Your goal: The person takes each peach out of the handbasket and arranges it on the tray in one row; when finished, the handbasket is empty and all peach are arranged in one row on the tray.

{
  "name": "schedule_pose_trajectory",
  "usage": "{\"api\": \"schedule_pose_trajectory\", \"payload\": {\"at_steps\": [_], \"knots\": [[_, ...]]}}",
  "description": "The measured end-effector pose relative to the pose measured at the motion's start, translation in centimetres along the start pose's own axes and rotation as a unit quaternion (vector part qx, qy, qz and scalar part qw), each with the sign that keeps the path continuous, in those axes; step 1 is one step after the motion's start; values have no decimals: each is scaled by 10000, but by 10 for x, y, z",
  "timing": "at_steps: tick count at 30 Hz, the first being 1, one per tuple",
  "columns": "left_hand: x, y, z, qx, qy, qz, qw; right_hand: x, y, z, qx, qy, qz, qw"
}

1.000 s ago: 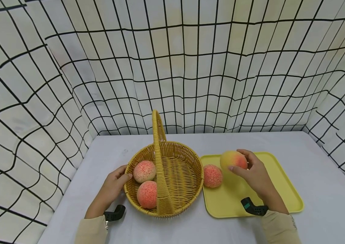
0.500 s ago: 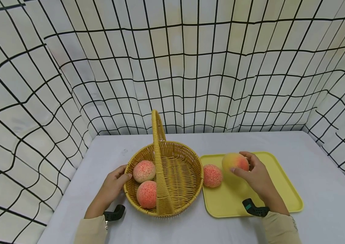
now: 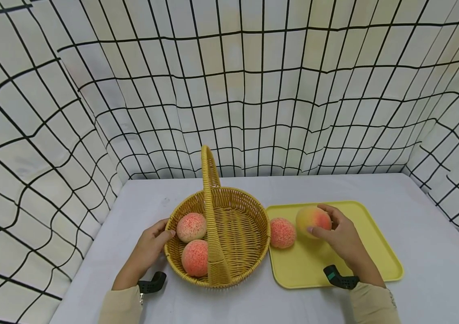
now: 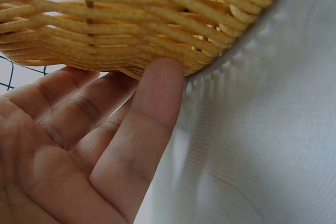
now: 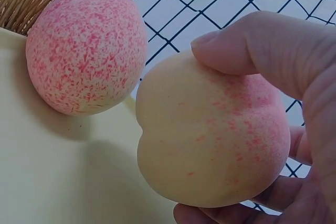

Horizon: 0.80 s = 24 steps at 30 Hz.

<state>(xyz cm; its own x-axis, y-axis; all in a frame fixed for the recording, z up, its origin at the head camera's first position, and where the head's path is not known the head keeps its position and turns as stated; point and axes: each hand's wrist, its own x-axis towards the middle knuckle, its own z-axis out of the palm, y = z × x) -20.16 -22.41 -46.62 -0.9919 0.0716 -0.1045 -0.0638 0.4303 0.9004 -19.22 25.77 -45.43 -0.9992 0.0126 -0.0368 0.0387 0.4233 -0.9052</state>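
Note:
My left hand [image 3: 151, 246] holds the near-left side of a round yellow wicker basket [image 3: 239, 234], thumb at the rim. In the left wrist view, its fingertips [image 4: 163, 77] press the woven outer wall. Two pink-speckled peaches, one [image 3: 191, 227] behind the other [image 3: 195, 258], lie in the basket left of its tall handle [image 3: 210, 202]. My right hand [image 3: 340, 236] grips a yellow-and-red peach [image 3: 306, 220] over the yellow tray [image 3: 310, 274]; thumb on one side, fingers round the other in the right wrist view. Another speckled peach [image 3: 283, 233] sits at the tray's left edge, beside the basket.
A white cloth [image 3: 253, 306] covers the table under basket and tray. Behind and at both sides stand white walls with black netting [image 3: 245, 90]. Each wrist carries a black strap device, one on the left [image 3: 153, 283] and one on the right [image 3: 339, 276].
My right hand has moved slightly down and right with the peach, closer over the tray. The left hand and the basket stay where they were.

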Motion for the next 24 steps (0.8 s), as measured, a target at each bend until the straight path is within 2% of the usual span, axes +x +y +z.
{"api": "schedule_pose_trajectory", "payload": {"at_steps": [24], "knots": [[2,-2,0,74,4,30,10000,0,10,2,-164,-205,64,9996]]}}
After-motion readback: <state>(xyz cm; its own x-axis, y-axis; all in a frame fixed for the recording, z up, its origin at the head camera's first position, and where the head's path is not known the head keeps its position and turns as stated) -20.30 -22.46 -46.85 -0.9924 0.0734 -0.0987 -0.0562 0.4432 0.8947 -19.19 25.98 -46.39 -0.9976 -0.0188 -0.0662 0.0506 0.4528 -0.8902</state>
